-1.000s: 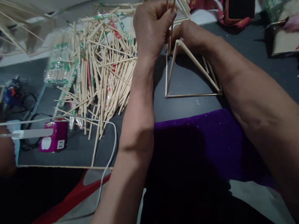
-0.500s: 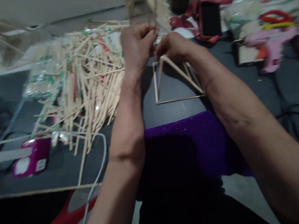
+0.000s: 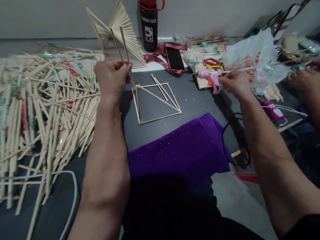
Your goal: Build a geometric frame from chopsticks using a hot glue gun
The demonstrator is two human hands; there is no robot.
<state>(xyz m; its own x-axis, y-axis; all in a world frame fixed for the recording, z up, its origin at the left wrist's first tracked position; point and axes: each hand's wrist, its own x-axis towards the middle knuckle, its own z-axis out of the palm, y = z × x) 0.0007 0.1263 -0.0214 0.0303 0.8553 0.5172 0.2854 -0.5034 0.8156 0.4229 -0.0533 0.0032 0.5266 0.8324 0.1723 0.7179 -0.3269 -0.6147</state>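
From where I stand, take the stick frame (image 3: pixel 160 118) as the middle of the clock, with twelve pointing away from the worker. It sits on the dark table (image 3: pixel 201 104), four-sided, with more sticks slanting across it and a thin one lying over its far right part.

At ten o'clock is the left hand (image 3: pixel 113 78), thumb and fingers pinched together around two sticks (image 3: pixel 124 45) held nearly upright. Their lower ends come down by the frame's far left corner; I can't tell whether they touch it.

The right hand (image 3: pixel 235 83) is out towards three o'clock, its fingers curled at the back of the pink glue gun (image 3: pixel 213 80). How far they are closed, and whether they have hold of it, I can't tell from here.

A big pile of sticks (image 3: pixel 50 103) spreads at nine o'clock. A fan-shaped stick piece (image 3: pixel 130 38) stands at eleven, a dark bottle (image 3: pixel 149 32) at twelve, and a phone (image 3: pixel 174 58) lies at one. Purple cloth (image 3: pixel 177 147) drapes between five and six. Farther out at three is another person's hand (image 3: pixel 306 79).
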